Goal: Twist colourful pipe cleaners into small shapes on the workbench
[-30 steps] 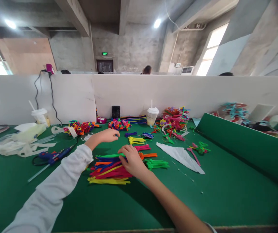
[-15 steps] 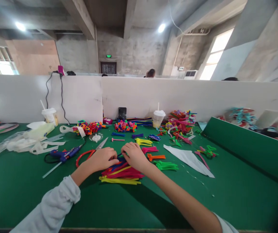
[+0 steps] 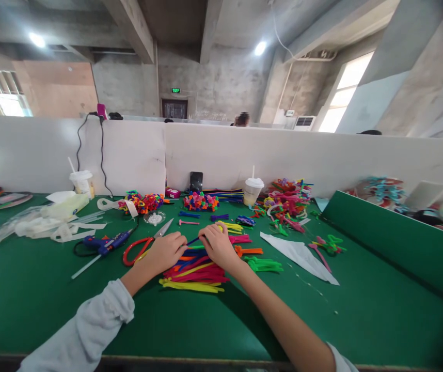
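Between my two hands stretches a dark blue pipe cleaner (image 3: 193, 241). My left hand (image 3: 168, 250) pinches its left end, fingers closed. My right hand (image 3: 217, 244) is closed on the other end, its fingertips partly hidden. Just below lies a pile of loose pipe cleaners (image 3: 194, 274) in red, yellow, orange and blue, partly covered by my hands. Beside my right hand are small bundles: yellow (image 3: 234, 227), pink (image 3: 240, 239), orange (image 3: 249, 251) and green (image 3: 264, 265). Red-handled scissors (image 3: 138, 250) lie close to my left forearm.
A blue glue gun (image 3: 107, 244) lies left, near plastic strips and wrappers (image 3: 39, 222). Lidded cups (image 3: 253, 191) stand at the back by the white partition (image 3: 302, 160). A white paper sheet (image 3: 297, 256) and a green board (image 3: 392, 232) are on the right.
My hands have moved slightly apart, and more of the dark blue pipe cleaner shows between them. The pile below is also less covered.
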